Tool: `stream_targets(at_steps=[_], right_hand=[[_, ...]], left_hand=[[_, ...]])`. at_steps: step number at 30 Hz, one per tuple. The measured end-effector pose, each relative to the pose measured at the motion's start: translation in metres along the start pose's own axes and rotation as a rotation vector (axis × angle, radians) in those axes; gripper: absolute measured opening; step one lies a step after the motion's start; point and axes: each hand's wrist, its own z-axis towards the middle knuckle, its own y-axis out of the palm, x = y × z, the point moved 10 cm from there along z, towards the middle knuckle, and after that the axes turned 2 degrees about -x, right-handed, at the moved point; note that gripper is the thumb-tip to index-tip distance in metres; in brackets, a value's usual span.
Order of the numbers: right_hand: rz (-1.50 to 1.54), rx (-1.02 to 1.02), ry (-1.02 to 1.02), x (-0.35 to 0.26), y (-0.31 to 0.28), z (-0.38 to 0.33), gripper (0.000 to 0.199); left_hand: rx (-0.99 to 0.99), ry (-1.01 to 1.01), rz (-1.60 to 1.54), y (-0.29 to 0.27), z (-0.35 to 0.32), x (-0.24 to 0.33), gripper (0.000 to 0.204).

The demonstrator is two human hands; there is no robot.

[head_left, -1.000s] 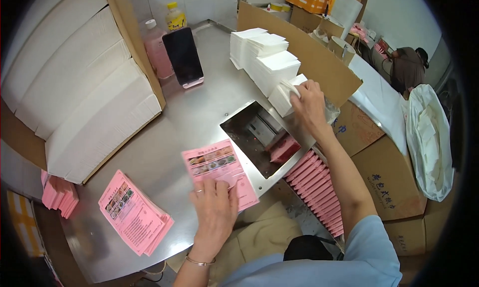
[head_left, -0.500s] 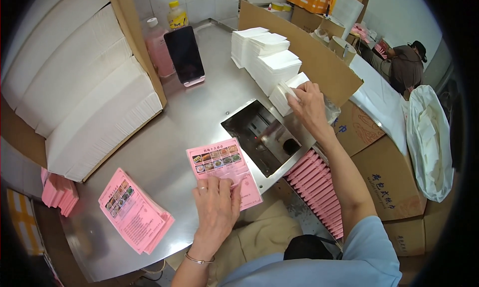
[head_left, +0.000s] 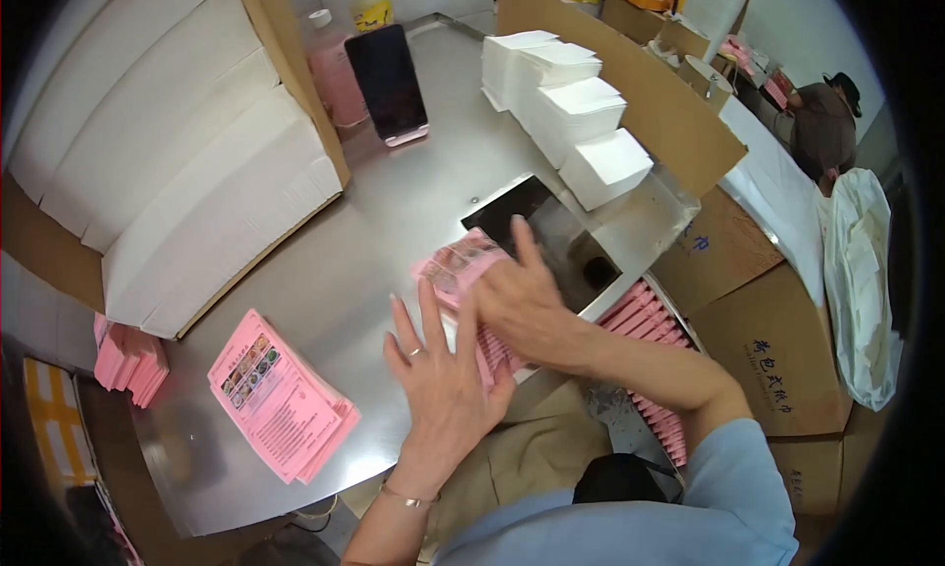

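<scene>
A pink printed tissue sleeve [head_left: 456, 271] with clear plastic lies at the near edge of a dark rectangular opening [head_left: 561, 233] in the metal table. My right hand [head_left: 527, 305] reaches across onto it. One finger points up, while the others are hidden at the sleeve, so their grip does not show. Against the sleeve's left and near side rests my left hand [head_left: 438, 374], its fingers spread. Left of it lies a stack of pink printed sleeves [head_left: 283, 399]. Folded white tissue stacks [head_left: 605, 167] stand in a row beyond the opening.
A large carton [head_left: 340, 162] of white tissues stands at left, near a phone on a stand [head_left: 387, 84] and bottles [head_left: 372, 5]. Pink packets [head_left: 645, 320] fill a container below right. Brown cartons [head_left: 778, 359] and a white bag [head_left: 858, 290] stand right. Another person [head_left: 825, 128] sits behind.
My right hand has moved from the nearest white tissue stack to the pink sleeve. My left hand's fingers have spread, and the sleeve's far end is lifted and bent. The view has shifted slightly.
</scene>
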Motion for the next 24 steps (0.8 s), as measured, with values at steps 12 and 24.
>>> stream_targets(at_steps=[12, 24], right_hand=[[-0.300, 0.322, 0.514, 0.181, -0.039, -0.054, 0.021], [-0.002, 0.448, 0.603, 0.206, -0.037, -0.072, 0.018]], left_hand=[[0.069, -0.092, 0.131, -0.007, 0.003, -0.009, 0.061], [-0.045, 0.061, 0.093, 0.007, 0.000, 0.005, 0.051]])
